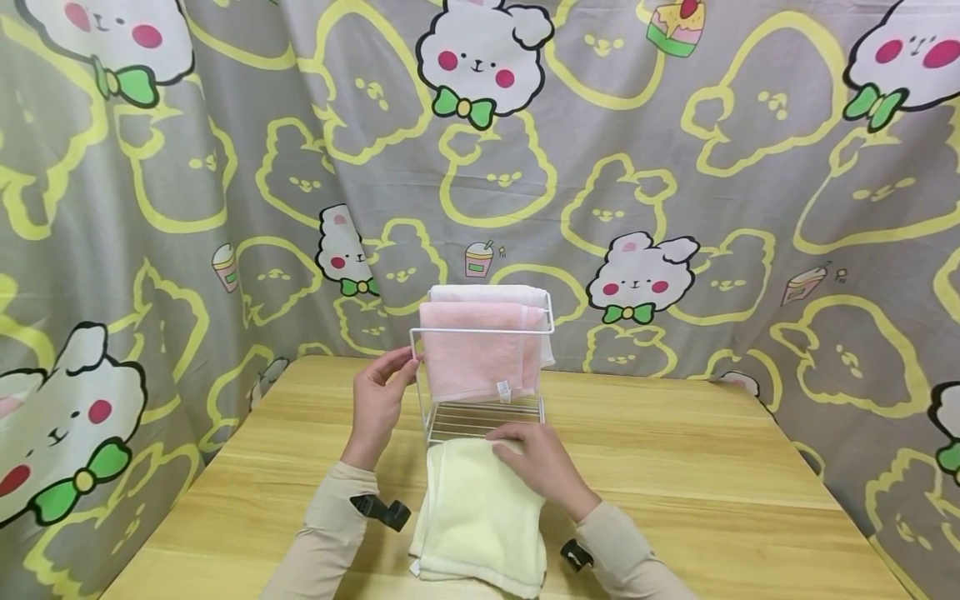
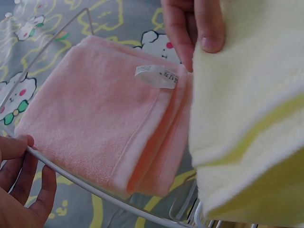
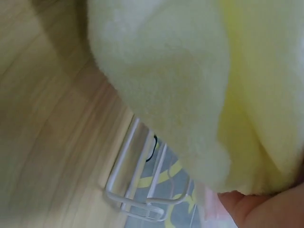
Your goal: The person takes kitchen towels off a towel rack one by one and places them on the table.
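A white wire rack point(image 1: 480, 331) stands on the table with a folded pink towel point(image 1: 476, 354) draped over one bar. Behind it a white towel point(image 1: 480, 292) hangs on a farther bar. My left hand point(image 1: 377, 404) pinches the rack's left upright between thumb and fingers, as the left wrist view also shows. From my right hand point(image 1: 543, 467) hangs a folded pale yellow towel point(image 1: 483, 517), pinched at its top edge in front of the rack's lower shelf. In the right wrist view the yellow towel point(image 3: 166, 85) covers most of the hand.
The wooden table point(image 1: 675, 475) extends to both sides of the rack. A grey curtain point(image 1: 720, 192) with rabbit prints hangs behind and at the sides. Wire bars of the lower shelf point(image 1: 483, 421) show beneath the pink towel. Black straps sit on both sleeves.
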The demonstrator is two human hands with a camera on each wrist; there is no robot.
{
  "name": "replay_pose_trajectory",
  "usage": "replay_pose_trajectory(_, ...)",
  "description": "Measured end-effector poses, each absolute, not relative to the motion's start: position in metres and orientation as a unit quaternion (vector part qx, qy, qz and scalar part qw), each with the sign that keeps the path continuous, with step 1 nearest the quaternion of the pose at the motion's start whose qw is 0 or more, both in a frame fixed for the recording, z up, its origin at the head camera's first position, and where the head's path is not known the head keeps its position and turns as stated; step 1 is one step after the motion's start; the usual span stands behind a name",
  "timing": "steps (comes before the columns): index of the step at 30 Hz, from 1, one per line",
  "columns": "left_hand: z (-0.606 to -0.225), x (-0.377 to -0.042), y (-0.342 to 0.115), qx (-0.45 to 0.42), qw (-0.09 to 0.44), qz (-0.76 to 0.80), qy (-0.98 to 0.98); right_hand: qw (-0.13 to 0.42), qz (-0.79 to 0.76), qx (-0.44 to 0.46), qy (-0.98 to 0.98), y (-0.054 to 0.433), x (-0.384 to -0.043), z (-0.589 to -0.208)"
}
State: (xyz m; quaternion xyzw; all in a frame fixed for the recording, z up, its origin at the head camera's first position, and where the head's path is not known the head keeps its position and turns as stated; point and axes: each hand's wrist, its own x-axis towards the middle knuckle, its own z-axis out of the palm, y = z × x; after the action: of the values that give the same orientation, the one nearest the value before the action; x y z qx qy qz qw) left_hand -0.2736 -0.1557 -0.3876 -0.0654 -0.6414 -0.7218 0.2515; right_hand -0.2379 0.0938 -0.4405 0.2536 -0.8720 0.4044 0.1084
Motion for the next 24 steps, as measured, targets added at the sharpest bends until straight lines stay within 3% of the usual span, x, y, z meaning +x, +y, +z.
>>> replay_pose_trajectory(24, -0.388, -0.272, -0.158, -0.072, 0.239, -0.713, -0.655, 0.093, 0.379, 0.265, -0.882, 0.1, -0.234, -0.46)
